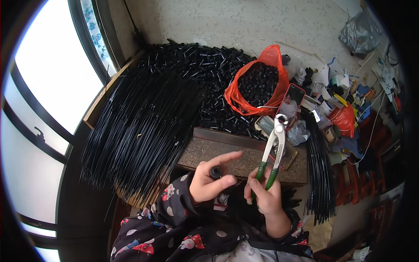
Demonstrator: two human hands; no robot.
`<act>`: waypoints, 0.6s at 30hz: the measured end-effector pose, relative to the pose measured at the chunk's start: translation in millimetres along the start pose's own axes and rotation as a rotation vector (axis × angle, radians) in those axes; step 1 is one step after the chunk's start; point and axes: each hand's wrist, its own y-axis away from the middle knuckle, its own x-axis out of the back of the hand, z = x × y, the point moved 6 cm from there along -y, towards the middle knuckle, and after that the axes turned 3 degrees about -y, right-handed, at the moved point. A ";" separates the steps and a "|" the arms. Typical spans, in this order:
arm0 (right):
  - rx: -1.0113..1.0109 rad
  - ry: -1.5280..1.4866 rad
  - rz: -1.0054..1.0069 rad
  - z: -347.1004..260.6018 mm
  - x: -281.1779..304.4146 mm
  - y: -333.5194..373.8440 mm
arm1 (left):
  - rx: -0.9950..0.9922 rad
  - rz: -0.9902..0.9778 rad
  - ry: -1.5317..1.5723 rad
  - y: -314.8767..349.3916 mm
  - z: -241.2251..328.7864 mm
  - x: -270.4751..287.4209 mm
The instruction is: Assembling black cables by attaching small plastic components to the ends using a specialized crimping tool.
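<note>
My left hand (205, 182) is over the near edge of the bench, index finger and thumb stretched apart. A short black tube-like piece (215, 173) with a hole in its end sits in this hand, held by the curled fingers. My right hand (267, 197) is closed round the green handles of a pair of pincers (275, 139), whose metal head points away from me. The pincers' jaws lie in front of the lower end of a phone (291, 101). Between the jaws I make out nothing held.
Long thin black rods (135, 135) spread over the left side; another bundle (321, 174) hangs at right. Behind lies a heap of short black tubes (187, 61). A red-orange bag (233, 94) holds small black pieces. Clutter (345, 100) fills the far right. A speckled bench top (205, 150) is nearest me.
</note>
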 end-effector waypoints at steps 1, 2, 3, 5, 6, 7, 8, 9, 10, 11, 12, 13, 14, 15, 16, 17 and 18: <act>-0.115 0.021 -0.018 4.3 4.1 6.7 | 0.029 0.049 0.097 3.9 -2.8 15.0; -0.197 0.206 -0.069 6.0 8.1 16.5 | -0.015 0.052 0.164 2.6 1.9 22.6; -0.280 0.392 -0.112 10.8 12.7 25.9 | -0.019 0.061 0.163 1.0 0.3 30.3; -0.260 0.561 -0.261 16.2 3.5 39.3 | -0.025 -0.014 0.104 -1.7 -0.6 35.7; -0.224 0.609 -0.310 18.4 -5.1 42.1 | 0.000 -0.032 0.020 -5.2 1.8 35.0; -0.252 0.600 -0.348 16.4 -11.7 38.4 | 0.037 -0.016 -0.072 -6.4 3.7 30.2; -0.256 0.605 -0.349 18.6 -9.6 36.1 | 0.071 -0.003 -0.163 -8.2 6.5 26.3; -0.203 0.513 -0.387 20.1 -8.9 32.7 | 0.051 0.038 -0.206 -10.1 11.8 29.2; -0.151 0.419 -0.424 18.2 -8.9 31.0 | 0.050 0.043 -0.202 -8.9 14.0 27.8; -0.343 0.282 -0.475 16.6 -12.2 36.1 | 0.031 0.040 -0.233 -7.7 16.8 25.4; -0.347 0.288 -0.481 15.6 -8.8 36.5 | 0.012 0.038 -0.264 -6.9 20.4 23.0; -0.440 0.175 -0.507 18.6 -6.6 40.1 | 0.009 0.054 -0.303 -7.2 25.9 21.6; -0.531 0.059 -0.523 21.6 -5.1 43.1 | 0.009 0.057 -0.298 -7.4 23.5 20.3; -0.605 0.044 -0.514 19.5 -5.3 43.8 | 0.024 0.088 -0.307 -6.7 20.2 20.2; -0.607 0.048 -0.510 18.5 -5.1 44.9 | 0.040 0.118 -0.316 -5.8 16.9 19.9; -0.633 0.145 -0.460 20.4 -1.4 46.1 | 0.039 0.123 -0.318 -3.5 14.5 18.6; -0.656 0.241 -0.407 21.1 2.3 46.9 | 0.034 0.167 -0.332 -0.5 10.0 20.2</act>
